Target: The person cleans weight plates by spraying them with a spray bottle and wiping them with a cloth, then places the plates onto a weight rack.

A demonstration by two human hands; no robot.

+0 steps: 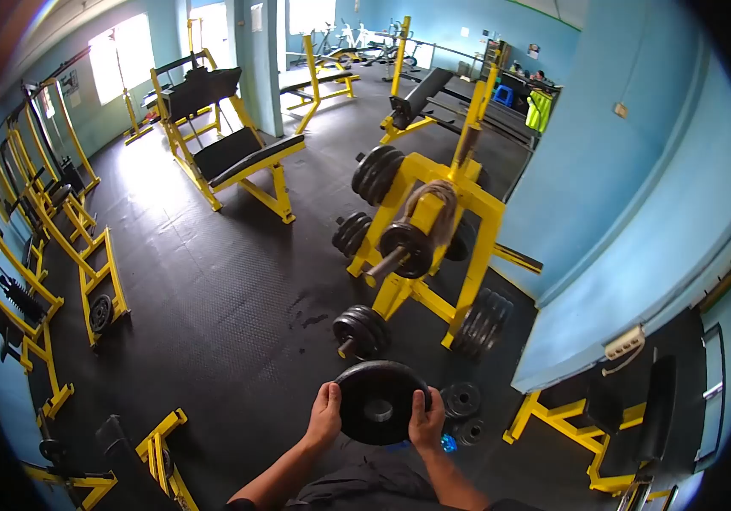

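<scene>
Between my two hands is a black round weight plate [357,387] with a hole at its centre. My left hand [325,415] grips its left edge, and my right hand [427,419] grips the right edge, thumb on the near face. In front of me stands a yellow plate rack [489,209] with black plates on its pegs. One weight plate [408,249] sits on the peg facing me, and a stack of plates [361,330] hangs on the low left peg. Beyond my right hand, smaller plates [461,399] lie on the floor.
A yellow leg press machine [250,162] with black pads stands ahead on the left. Yellow machines line the left wall. At right are a blue wall [604,213], a power strip [624,342] and a yellow-framed seat [604,409]. Black textured flooring [203,298] runs between them.
</scene>
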